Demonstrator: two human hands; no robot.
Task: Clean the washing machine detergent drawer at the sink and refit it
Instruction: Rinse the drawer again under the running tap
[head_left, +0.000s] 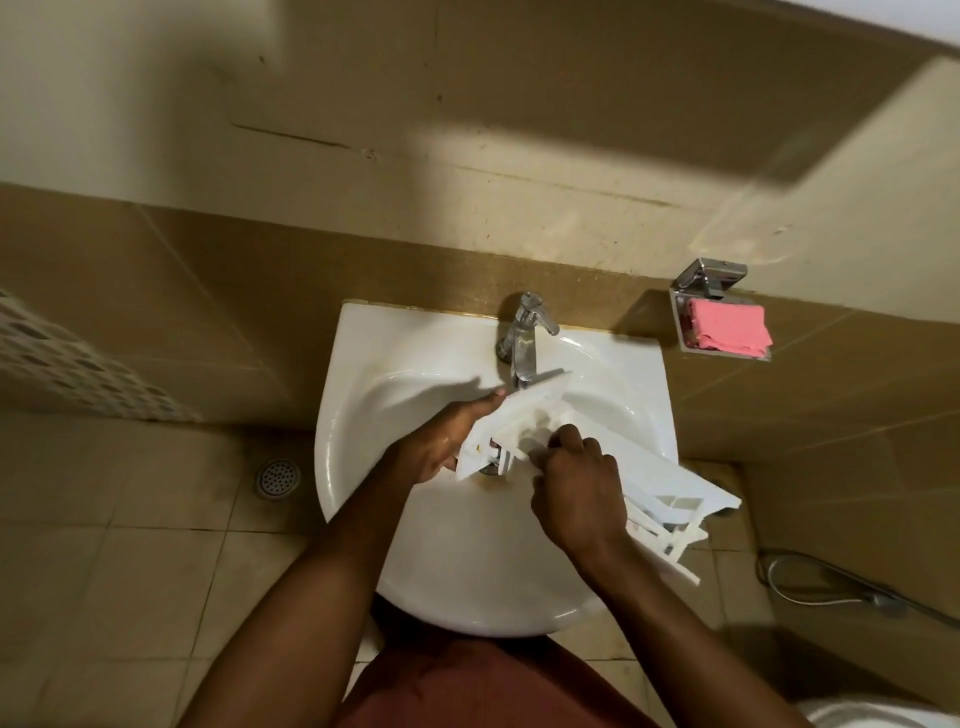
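A white plastic detergent drawer lies tilted across the white sink, its front end under the chrome tap and its rear end jutting past the sink's right rim. My left hand grips the drawer's left front edge, fingers stretched toward the tap. My right hand rests on top of the drawer's middle, fingers curled into a compartment; whether it holds anything is hidden. No water stream is visible.
A wall-mounted metal soap dish holds a pink cloth or sponge to the right of the sink. A floor drain sits at the left. A hose with a sprayer lies on the tiled floor at the right.
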